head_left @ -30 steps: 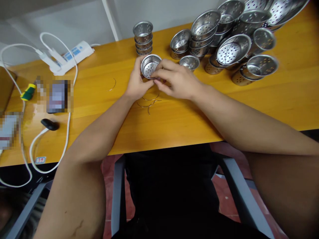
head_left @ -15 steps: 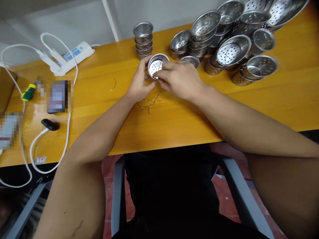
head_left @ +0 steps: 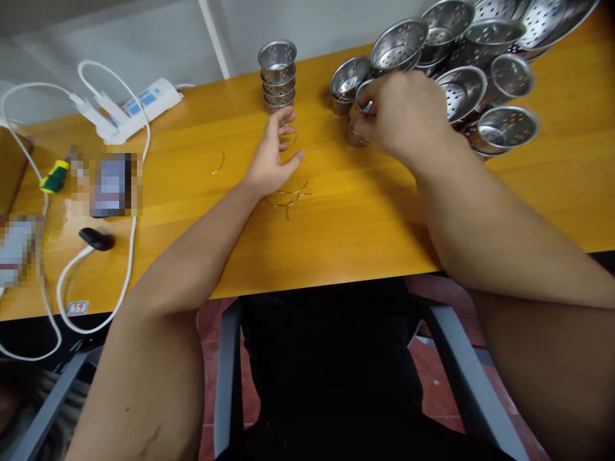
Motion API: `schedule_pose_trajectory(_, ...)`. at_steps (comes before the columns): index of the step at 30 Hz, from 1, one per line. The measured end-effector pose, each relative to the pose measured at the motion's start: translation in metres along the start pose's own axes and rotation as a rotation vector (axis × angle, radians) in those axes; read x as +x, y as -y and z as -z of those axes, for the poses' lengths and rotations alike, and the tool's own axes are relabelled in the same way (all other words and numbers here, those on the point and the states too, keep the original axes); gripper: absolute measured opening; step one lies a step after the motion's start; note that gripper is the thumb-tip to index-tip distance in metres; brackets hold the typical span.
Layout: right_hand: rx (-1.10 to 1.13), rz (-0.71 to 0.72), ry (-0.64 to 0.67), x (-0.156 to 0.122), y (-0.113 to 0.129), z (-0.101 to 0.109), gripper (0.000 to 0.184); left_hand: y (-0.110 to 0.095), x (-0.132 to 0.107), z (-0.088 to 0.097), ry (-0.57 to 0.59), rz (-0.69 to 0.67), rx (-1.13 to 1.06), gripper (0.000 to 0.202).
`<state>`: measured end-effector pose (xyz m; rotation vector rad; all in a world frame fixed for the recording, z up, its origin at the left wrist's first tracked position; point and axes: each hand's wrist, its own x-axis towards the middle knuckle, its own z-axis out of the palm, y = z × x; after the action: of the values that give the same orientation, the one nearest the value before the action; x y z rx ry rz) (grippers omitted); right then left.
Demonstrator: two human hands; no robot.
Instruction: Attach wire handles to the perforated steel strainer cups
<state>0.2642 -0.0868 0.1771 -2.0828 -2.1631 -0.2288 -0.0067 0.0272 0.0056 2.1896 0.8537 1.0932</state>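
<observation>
My right hand (head_left: 408,112) is closed on the rim of a small perforated metal cup (head_left: 354,121), near the front of the group of metal cups. The hand hides part of that cup, and I cannot tell whether it sits inside another one. My left hand (head_left: 273,157) rests above the table with its fingers spread and holds nothing. Just beyond its fingertips stands a stack of small perforated cups (head_left: 278,80). Several thin curved wires (head_left: 288,200) lie by the left wrist, and one more wire (head_left: 220,163) lies further left.
Larger perforated cups (head_left: 398,48) are piled at the back right of the wooden table (head_left: 336,243). On the left are a power strip (head_left: 144,112) with white cables, a green-and-yellow handled tool (head_left: 56,177), a blurred-out phone (head_left: 113,186) and a black oval object (head_left: 96,239).
My right hand has moved right with the small cup, from between both hands to the cup group. My left hand has let go of the cup and stayed in place, its fingers now spread.
</observation>
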Motion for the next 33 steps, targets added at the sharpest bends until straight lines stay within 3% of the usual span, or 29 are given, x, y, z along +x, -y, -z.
schedule_pose_trajectory(4,-0.02,-0.031,0.083,0.002,0.0,-0.002,0.037,-0.007,-0.002,0.001,0.008,0.005,0.023,0.088)
schedule_pose_trajectory(9,0.0,-0.044,0.093,0.004,-0.004,-0.008,0.038,-0.008,-0.001,0.003,-0.033,0.047,0.038,0.083)
schedule_pose_trajectory(16,0.2,0.06,-0.151,-0.001,0.0,-0.008,0.047,0.013,0.006,0.009,-0.232,0.14,0.04,0.091)
schedule_pose_trajectory(20,0.364,0.251,-0.18,-0.002,0.01,-0.027,0.055,0.023,0.007,0.007,-0.256,0.149,0.032,0.092)
schedule_pose_trajectory(22,0.45,0.273,-0.179,0.0,0.018,-0.041,0.064,0.025,0.007,0.005,-0.261,0.123,0.024,0.09)
schedule_pose_trajectory(27,0.541,0.226,-0.097,0.027,0.038,-0.055,0.081,0.02,0.006,0.004,-0.263,0.133,0.002,0.088)
schedule_pose_trajectory(33,0.538,0.206,-0.018,0.086,0.058,-0.029,0.077,0.014,0.007,0.005,-0.264,0.188,0.003,0.086)
